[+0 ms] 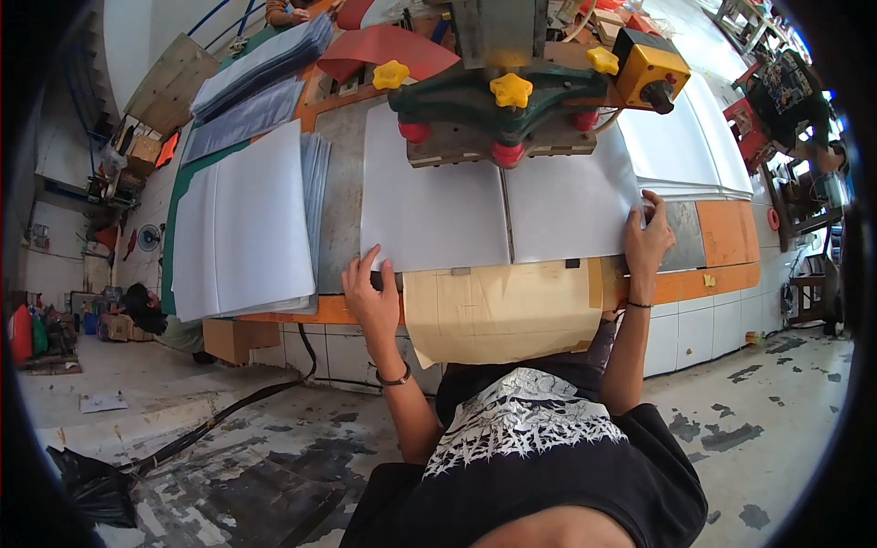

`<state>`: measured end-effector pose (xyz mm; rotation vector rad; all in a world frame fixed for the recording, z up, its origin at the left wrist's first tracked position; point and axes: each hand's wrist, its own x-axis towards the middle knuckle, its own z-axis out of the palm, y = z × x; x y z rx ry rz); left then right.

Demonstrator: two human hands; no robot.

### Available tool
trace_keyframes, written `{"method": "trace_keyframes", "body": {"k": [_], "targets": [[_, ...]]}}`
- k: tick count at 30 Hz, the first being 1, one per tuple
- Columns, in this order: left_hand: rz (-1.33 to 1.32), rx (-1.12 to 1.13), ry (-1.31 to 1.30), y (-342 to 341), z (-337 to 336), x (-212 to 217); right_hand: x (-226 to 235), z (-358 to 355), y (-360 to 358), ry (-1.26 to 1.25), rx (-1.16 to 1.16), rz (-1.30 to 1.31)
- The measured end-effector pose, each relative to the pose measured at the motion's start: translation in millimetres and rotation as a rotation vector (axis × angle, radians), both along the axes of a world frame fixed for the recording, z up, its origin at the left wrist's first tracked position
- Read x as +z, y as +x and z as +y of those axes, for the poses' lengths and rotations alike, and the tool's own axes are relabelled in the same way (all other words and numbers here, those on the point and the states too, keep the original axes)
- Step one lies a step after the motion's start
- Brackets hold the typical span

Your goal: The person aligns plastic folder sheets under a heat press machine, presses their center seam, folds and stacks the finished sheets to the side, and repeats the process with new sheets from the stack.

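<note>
A wide white sheet (438, 224) lies flat on the worktable, with a dark straight seam down its middle. Its far part runs beneath the press head (507, 100), which has a dark green frame, yellow star knobs and red feet. At the sheet's near left corner is my left hand (373, 297), its thumb and forefinger apart and the fingertips at the edge. My right hand (649, 239) has its fingers bent around the sheet's right edge, gripping it. Between my forearms, a cream paper sheet (502, 315) with ruled lines hangs over the table's front edge, fixed with tape.
Stacked white sheets (242, 228) lie at the left, and clear plastic sheets (247, 119) behind them. Another white stack (685, 146) is at the right. A yellow control box (653, 73) sits beside the press. One person (146, 310) is low at the left; another (790, 96) is at far right.
</note>
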<state>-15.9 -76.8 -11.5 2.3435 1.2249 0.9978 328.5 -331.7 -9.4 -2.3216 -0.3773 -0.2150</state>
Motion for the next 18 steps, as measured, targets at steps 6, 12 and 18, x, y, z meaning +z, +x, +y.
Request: {"method": "trace_keyframes", "body": {"k": [6,12,18], "targets": [[0.004,0.012,-0.009,0.5,0.0,0.5,-0.4,-0.2,-1.2,0.000,-0.001,-0.011],[0.023,0.008,-0.030,0.9,0.1,1.4,-1.3,-1.7,-0.9,-0.013,-0.001,-0.013],[0.009,0.004,0.004,1.7,0.3,0.4,-3.3,-1.1,0.6,-0.025,-0.004,-0.044]]}}
